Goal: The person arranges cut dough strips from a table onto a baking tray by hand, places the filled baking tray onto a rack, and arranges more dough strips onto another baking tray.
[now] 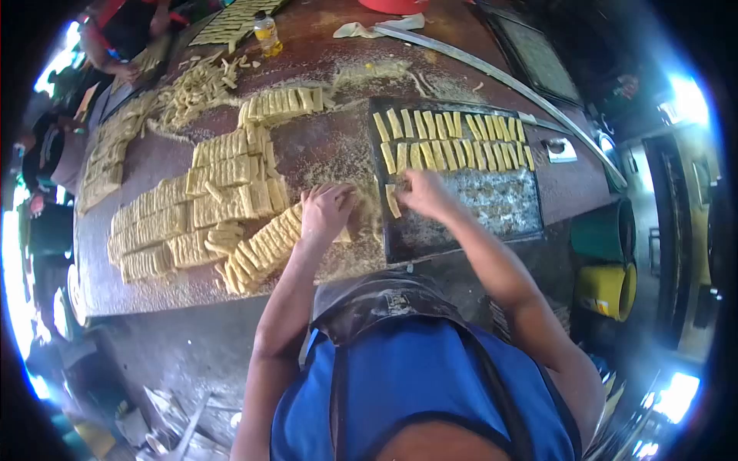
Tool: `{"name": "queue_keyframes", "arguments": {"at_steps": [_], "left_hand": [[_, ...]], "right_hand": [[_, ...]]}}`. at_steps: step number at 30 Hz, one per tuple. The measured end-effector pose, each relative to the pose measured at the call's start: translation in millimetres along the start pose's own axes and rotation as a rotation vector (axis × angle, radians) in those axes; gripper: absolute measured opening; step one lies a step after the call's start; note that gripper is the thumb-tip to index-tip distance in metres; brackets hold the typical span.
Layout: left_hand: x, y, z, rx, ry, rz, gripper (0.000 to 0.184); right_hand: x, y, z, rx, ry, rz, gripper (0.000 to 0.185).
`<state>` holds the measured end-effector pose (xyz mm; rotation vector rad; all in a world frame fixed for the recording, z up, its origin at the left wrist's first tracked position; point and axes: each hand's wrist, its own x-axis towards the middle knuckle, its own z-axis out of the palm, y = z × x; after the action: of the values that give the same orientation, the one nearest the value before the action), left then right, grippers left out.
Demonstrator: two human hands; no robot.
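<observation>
Crumbs (311, 165) littered the table (323, 46), upper centre; buckets (602, 290) stood at right. Left hand (327, 211) curled over sticks (265, 244), right hand (428, 196) blurred; both grips unclear.

Blue top (415, 376), dark bands (340, 399), dark apron (369, 313) (pale-smudged).

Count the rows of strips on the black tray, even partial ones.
3: the far row, the middle row just nearer, and a near row of one visible strip, by the right hand, which may hide more.
</observation>
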<state>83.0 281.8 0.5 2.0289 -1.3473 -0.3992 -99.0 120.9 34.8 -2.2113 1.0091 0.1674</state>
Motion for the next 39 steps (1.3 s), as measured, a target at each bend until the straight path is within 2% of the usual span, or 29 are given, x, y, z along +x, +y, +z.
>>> {"name": "queue_keyframes", "arguments": {"at_steps": [2,3,5,6,7,9,10,12,13,14,15,16,17,19,20,22,25,27,28,29,31,33,34,35,37,38,39], "left_hand": [[-11.7,8.0,-2.2,0.055,0.116,0.021,0.028],[-25.4,16.3,-3.7,0.094,0.097,-0.019,0.028],[-46.9,23.4,-16.3,-0.077,0.247,-0.168,0.017],[-56.0,16.3,-18.5,-0.023,0.307,-0.161,0.017],[-65.7,10.4,-23.1,-0.007,0.306,-0.176,0.017],[-78.6,2.5,-34.1,-0.066,0.408,-0.296,0.019],[-81.9,-1.3,-40.9,-0.039,0.420,-0.318,0.022],[-79.7,-8.8,-50.0,-0.008,0.430,-0.305,0.022],[-74.7,-14.4,-56.9,0.018,0.437,-0.287,0.021],[-68.2,-32.2,-55.8,0.109,0.428,-0.177,0.018],[-64.1,-32.8,-59.8,0.052,0.363,-0.234,0.017],[-58.7,-26.0,-66.1,0.049,0.332,-0.206,0.024],[-55.8,-31.3,-68.4,0.037,0.356,-0.162,0.022],[-48.2,-40.8,-82.2,-0.085,0.321,-0.066,0.020],[-48.3,-42.8,-86.5,-0.066,0.292,-0.123,0.019],[-52.5,-58.6,-90.7,-0.131,0.252,-0.054,0.018],[-56.7,-64.6,-93.5,-0.175,0.130,-0.070,0.018],[-53.0,-67.1,-84.3,-0.248,0.085,0.034,0.022],[-52.5,-57.4,-88.4,-0.121,0.065,0.105,0.026],[-51.1,-57.0,-82.4,-0.115,0.066,0.107,0.026],[-39.9,-53.8,-68.3,-0.079,-0.031,0.269,0.033],[-37.5,-42.8,-58.5,-0.052,-0.008,0.325,0.036],[-38.8,-39.0,-56.6,-0.032,0.001,0.381,0.039],[-39.9,-36.8,-55.7,-0.028,0.009,0.380,0.039],[-37.8,-24.4,-50.3,-0.077,0.009,0.403,0.042],[-37.1,-19.1,-46.4,-0.201,-0.048,0.298,0.041],[-34.9,-14.8,-48.0,-0.209,-0.042,0.301,0.041]], "right_hand": [[5.3,15.4,31.6,0.064,0.173,-0.210,0.038],[10.2,26.4,47.2,0.155,0.278,-0.322,0.037],[9.9,13.8,32.4,0.252,0.222,-0.209,0.031],[17.1,19.8,32.9,0.259,0.182,-0.187,0.027],[21.6,23.9,33.5,0.153,0.252,-0.305,0.024],[13.9,19.8,31.5,-0.032,0.422,-0.365,0.026],[9.8,9.6,28.4,-0.027,0.422,-0.378,0.026],[0.2,-12.5,29.9,0.207,0.099,-0.176,0.029],[-0.2,-23.9,40.6,0.079,0.053,-0.219,0.033],[3.0,-31.6,58.2,-0.074,-0.030,-0.195,0.036],[6.5,-46.3,73.4,-0.228,-0.105,-0.183,0.040],[-2.0,-64.2,80.2,-0.219,-0.061,-0.212,0.044],[-9.8,-79.5,85.8,-0.208,-0.013,-0.255,0.049],[-9.3,-99.6,95.7,-0.290,-0.088,-0.254,0.057],[-5.5,-104.0,99.9,-0.286,-0.113,-0.174,0.057],[-1.7,-101.2,104.8,-0.255,-0.108,-0.030,0.055],[-3.9,-95.8,102.8,-0.229,-0.070,0.053,0.048],[-2.4,-87.0,103.1,-0.222,-0.063,0.071,0.043],[0.5,-77.6,106.1,-0.147,-0.016,0.009,0.040],[3.2,-65.9,110.1,-0.073,0.027,-0.053,0.036],[13.1,-46.1,109.3,-0.086,0.037,-0.093,0.033],[18.7,-38.0,102.2,0.312,-0.074,-0.006,0.026],[-3.5,-71.4,78.3,0.555,-0.109,0.080,0.017],[-11.1,-82.7,71.6,0.552,-0.110,0.072,0.017],[-22.6,-83.4,60.1,0.978,-0.135,0.002,0.014],[-20.6,-70.7,61.3,1.051,-0.148,0.032,0.015],[-19.5,-68.6,57.9,1.041,-0.143,0.032,0.015]]}}
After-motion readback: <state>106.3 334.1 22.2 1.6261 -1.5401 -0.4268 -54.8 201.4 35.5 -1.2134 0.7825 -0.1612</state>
